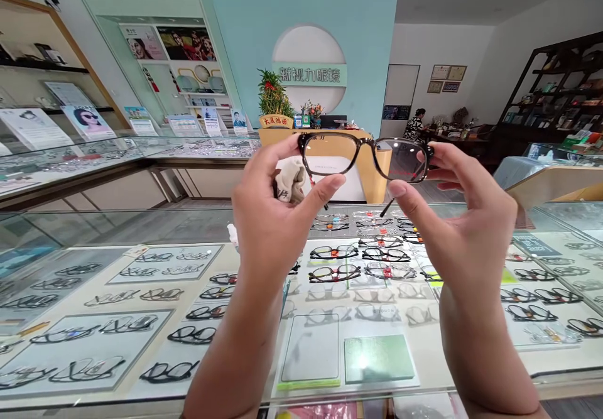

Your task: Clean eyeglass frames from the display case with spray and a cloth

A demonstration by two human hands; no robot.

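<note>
A pair of dark-framed eyeglasses (366, 142) is raised in front of me, above the glass counter. My left hand (277, 199) grips the frame at its left corner between fingers and thumb. That same hand also keeps a crumpled whitish cloth (293, 177) tucked in its palm. At the other corner, my right hand (464, 208) pinches the frame, the thumb below the lens. Red marks show on the right lens, and the temple arms point down and away. The fingertips behind the frame are partly hidden.
Under my arms, a glass display counter (325, 394) holds several rows of eyeglasses (334, 272) and a green box (379, 359). More showcases (202, 149) line the left. Further back are a reception desk (273, 139) with a plant (273, 95) and a person (414, 125) at a table.
</note>
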